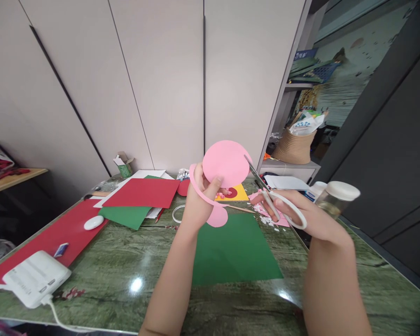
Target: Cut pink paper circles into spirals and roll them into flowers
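My left hand pinches a rounded piece of pink paper at its lower left, holding it upright above the table. A narrow pink strip curls round the left wrist, and a pink lobe hangs below it. My right hand has its fingers in the handles of a pair of white-handled scissors. The scissor blades meet the right edge of the pink paper. Under the hands lies a green sheet. Yellow paper with a red circle shows partly behind the left hand.
White and pink paper scraps lie by the right hand. Clear jars with white lids stand beyond it. Red paper, a white oval object and a white corded device occupy the left. Cabinets rise behind the table.
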The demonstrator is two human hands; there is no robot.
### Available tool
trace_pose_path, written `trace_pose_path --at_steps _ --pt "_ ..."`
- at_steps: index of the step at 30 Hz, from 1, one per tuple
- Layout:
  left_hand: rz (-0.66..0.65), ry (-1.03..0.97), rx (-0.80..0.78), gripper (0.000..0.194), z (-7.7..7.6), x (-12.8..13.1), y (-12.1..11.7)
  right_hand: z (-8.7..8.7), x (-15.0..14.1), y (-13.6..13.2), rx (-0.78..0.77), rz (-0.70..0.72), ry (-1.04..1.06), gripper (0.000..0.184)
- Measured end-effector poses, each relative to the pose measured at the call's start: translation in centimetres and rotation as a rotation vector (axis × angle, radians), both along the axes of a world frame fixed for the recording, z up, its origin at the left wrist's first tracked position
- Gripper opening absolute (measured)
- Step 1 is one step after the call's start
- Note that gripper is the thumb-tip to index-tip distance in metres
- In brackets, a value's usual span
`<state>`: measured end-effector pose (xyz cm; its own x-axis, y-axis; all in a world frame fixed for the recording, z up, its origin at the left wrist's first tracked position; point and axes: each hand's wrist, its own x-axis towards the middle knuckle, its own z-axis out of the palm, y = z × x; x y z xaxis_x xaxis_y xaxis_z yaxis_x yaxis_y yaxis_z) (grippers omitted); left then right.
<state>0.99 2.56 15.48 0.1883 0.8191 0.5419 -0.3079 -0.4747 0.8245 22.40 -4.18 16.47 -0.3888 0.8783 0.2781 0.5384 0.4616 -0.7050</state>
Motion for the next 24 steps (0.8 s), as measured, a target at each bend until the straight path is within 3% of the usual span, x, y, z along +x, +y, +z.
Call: trace_pose_path --at_steps 8,14,24 --pt "0.003 -0.031 -0.024 0.027 0.02 0.02 -0.06 0.07 -0.31 -0.03 -0.001 -0.018 -0.004 0.046" --pt "-0.071 -0.085 -0.041 0.024 0.03 0.06 -0.11 0.02 -0.35 -0.15 -0.029 -0.028 0.004 0.047" --pt "-0.103 -0.042 -0.046 0.02 -0.07 -0.04 -0.22 -0.15 -0.54 0.08 -0.027 -0.046 0.007 0.052"
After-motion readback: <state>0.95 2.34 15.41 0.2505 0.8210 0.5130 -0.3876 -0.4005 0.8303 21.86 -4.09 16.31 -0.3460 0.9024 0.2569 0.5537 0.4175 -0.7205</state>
